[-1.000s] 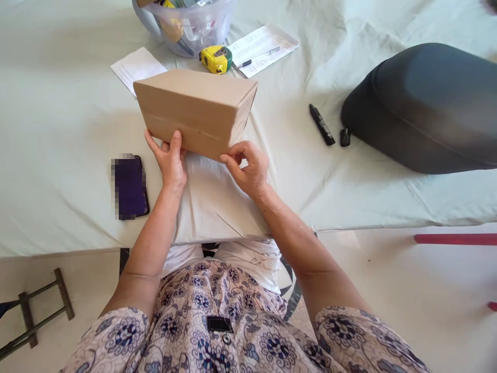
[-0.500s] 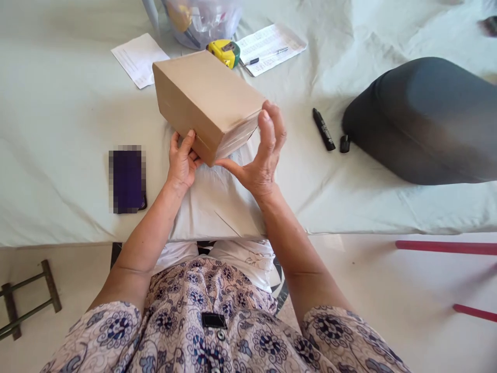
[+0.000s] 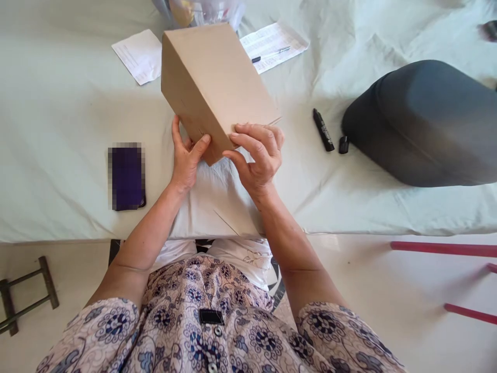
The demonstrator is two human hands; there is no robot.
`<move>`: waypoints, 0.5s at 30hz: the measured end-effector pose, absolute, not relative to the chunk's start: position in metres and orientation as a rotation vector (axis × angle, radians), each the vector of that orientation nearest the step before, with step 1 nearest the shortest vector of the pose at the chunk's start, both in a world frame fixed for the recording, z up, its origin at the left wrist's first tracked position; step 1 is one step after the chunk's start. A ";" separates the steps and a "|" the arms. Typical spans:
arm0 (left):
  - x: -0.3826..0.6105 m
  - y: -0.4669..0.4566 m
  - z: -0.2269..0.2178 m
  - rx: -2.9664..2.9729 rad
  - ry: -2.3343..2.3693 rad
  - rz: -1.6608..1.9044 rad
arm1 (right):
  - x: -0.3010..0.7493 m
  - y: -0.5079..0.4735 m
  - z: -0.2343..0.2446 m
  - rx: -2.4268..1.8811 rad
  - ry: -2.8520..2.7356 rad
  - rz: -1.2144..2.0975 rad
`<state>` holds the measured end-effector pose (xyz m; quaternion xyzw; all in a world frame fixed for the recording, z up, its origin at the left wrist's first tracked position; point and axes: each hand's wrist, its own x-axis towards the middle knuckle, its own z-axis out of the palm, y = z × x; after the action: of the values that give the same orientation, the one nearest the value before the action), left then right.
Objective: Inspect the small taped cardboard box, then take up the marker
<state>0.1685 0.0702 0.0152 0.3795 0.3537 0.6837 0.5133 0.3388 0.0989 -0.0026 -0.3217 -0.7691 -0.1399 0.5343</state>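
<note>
- Since half a second ago the cardboard box (image 3: 217, 83) has swung round: its long side now points away from the person and its far end hides the yellow tape measure that showed behind it earlier.
- Box position: tilted, held above the near part of the cloth-covered table (image 3: 58, 129), with its near corner lowest.
- Left hand (image 3: 186, 155) clasps the box from beneath at that near corner, thumb pressed against the left face.
- Right hand (image 3: 258, 155) has come over from the box's right end to the near edge; its fingers curl on the top face and pinch that edge, so both hands are closed on the box.
- White bag (image 3: 217, 202) lies flat on the table directly under the hands.
- Behind the box, partly hidden by it: a clear plastic tub (image 3: 202, 10), a printed sheet (image 3: 274, 44) with a pen (image 3: 269, 54) on it, and a white slip of paper (image 3: 137, 54) to the left.
- Left of the hands, well apart: a dark phone (image 3: 126, 176).
- Right of the hands: a black marker (image 3: 323, 129) with its cap (image 3: 343, 145) just beside it, and beyond these a large dark grey cushion-like bulk (image 3: 423, 119).
</note>
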 end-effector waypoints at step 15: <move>0.162 0.068 0.027 0.787 0.824 1.681 | 0.340 0.091 0.002 -0.659 -1.605 -0.099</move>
<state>0.1623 0.0683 0.0266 0.3294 0.3448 0.7032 0.5273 0.3398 0.0915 0.0021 -0.2895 -0.7054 -0.0433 0.6455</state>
